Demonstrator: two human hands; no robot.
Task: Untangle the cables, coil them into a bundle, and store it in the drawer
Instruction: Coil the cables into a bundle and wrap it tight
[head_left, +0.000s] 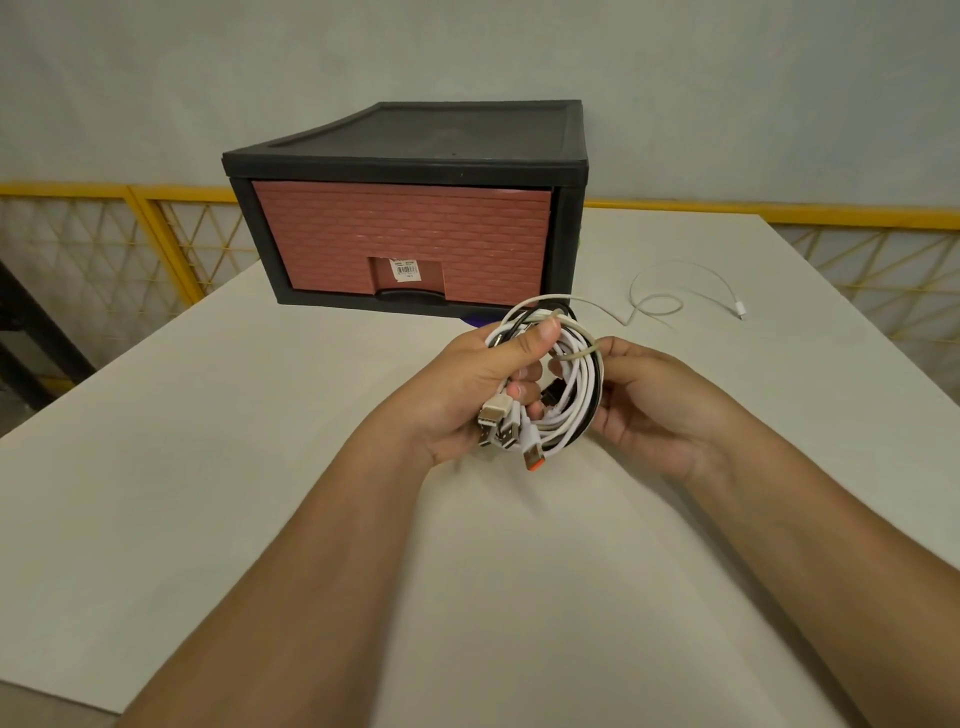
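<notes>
1. While held just above the table (249, 467), near the closed drawer (405, 244), the cable bundle (571, 387) shows as a round coil of white and black loops.
2. USB plugs (497, 422) dangle at its near edge, one orange-tipped.
3. The left hand (467, 387) grips its left side; the right hand (657, 408) clasps its right side.
4. One thin white cable (675, 288) trails far-right across the table.

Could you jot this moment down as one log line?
left hand: grips cable coil | right hand: holds its side | loose cable end: on table | drawer: closed

Barcode sticker (404, 269) on drawer (400, 234): illegible
</notes>
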